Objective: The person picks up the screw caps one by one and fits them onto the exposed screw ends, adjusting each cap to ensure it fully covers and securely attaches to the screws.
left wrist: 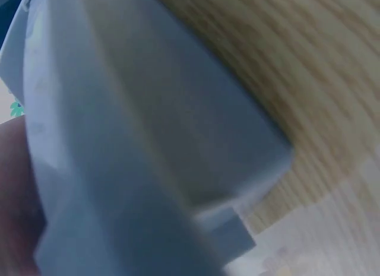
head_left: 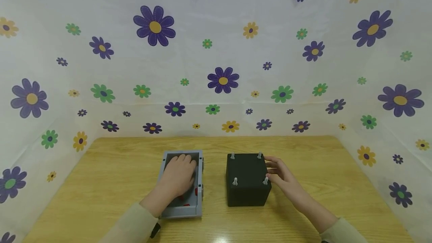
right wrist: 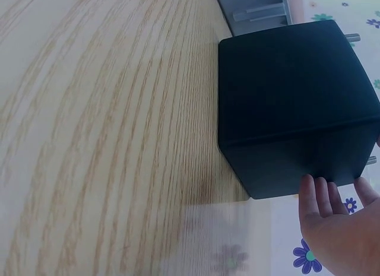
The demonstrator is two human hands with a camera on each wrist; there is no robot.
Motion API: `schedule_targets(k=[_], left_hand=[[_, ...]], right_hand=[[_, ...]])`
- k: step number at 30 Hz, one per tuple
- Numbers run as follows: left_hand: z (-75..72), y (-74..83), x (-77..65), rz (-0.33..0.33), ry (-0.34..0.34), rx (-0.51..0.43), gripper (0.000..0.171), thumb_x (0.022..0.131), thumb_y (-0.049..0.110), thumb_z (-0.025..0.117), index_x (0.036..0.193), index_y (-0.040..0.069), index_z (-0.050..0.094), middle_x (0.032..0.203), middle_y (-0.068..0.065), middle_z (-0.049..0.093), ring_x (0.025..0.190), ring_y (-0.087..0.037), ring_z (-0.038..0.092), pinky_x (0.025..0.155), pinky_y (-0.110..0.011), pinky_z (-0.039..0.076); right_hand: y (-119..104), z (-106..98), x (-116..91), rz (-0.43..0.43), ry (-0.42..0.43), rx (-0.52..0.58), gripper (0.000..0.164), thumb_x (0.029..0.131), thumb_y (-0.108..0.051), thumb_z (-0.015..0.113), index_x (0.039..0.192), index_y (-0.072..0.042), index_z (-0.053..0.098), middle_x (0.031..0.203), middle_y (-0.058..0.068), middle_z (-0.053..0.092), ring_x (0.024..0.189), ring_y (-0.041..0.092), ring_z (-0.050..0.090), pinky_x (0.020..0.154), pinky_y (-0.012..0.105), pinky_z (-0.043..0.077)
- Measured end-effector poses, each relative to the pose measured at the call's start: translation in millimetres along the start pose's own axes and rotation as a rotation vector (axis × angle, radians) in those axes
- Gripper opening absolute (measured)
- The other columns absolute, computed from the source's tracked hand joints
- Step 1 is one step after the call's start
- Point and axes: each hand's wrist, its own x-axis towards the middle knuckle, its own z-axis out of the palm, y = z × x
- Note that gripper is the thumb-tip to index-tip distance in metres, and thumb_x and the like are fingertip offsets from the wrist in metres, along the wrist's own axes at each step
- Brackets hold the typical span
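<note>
My left hand [head_left: 180,173] reaches down into a grey plastic bin [head_left: 182,212], its knuckles up and its fingertips hidden inside. Small red pieces [head_left: 186,205] lie on the bin's floor, by the hand. In the left wrist view the bin's wall [left wrist: 190,121] fills most of the picture. To the right of the bin stands a black block [head_left: 248,170] with metal pegs [head_left: 235,181] upright near the corners of its top. Against the block's right side rest the extended fingers of my right hand [head_left: 287,181], with the thumb close to the near right peg.
A wooden table [head_left: 216,226] carries the bin and the block, with a gap between them. White sheeting [head_left: 189,63] printed with flowers encloses the back and both sides.
</note>
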Motion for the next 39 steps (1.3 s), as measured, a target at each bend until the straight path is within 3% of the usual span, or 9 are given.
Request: schedule_targets(k=[10,19,26,39], left_hand=[[-4.5,-1.1,-2.4,0.000,0.026,-0.015,0.030,0.095,0.022,0.077,0.114,0.000,0.070,0.107,-0.016,0.067,0.104,-0.033,0.065,0.091,-0.049,0.056],[-15.6,-2.8,-4.7,0.006,0.058,-0.004,0.030,0.096,0.022,0.077,0.116,0.001,0.070,0.111,-0.016,0.069,0.111,-0.033,0.067,0.100,-0.050,0.057],[-22.3,-2.9,-3.3,0.010,0.110,0.004,0.028,0.094,0.022,0.079,0.113,0.003,0.071,0.108,-0.014,0.070,0.104,-0.030,0.067,0.096,-0.047,0.058],[-35.6,0.8,1.1,0.032,0.133,0.017,0.026,0.097,0.019,0.071,0.117,0.003,0.071,0.108,-0.012,0.069,0.105,-0.029,0.066,0.099,-0.046,0.057]], right_hand=[[1.1,0.7,0.5,0.031,0.010,0.006,0.051,0.111,-0.013,0.052,0.159,-0.003,0.037,0.154,0.028,0.046,0.132,0.032,0.053,0.098,0.020,0.053],[-0.1,0.5,0.6,0.043,0.000,0.003,0.052,0.111,-0.014,0.052,0.159,-0.002,0.036,0.155,0.029,0.044,0.133,0.033,0.052,0.099,0.021,0.053],[-0.3,0.1,0.5,0.044,-0.003,0.002,0.052,0.111,-0.014,0.051,0.160,-0.003,0.035,0.155,0.029,0.044,0.134,0.033,0.051,0.099,0.021,0.053],[0.4,-0.7,1.3,0.048,-0.010,0.009,0.053,0.112,-0.015,0.051,0.160,-0.004,0.035,0.156,0.029,0.043,0.131,0.027,0.052,0.100,0.020,0.052]])
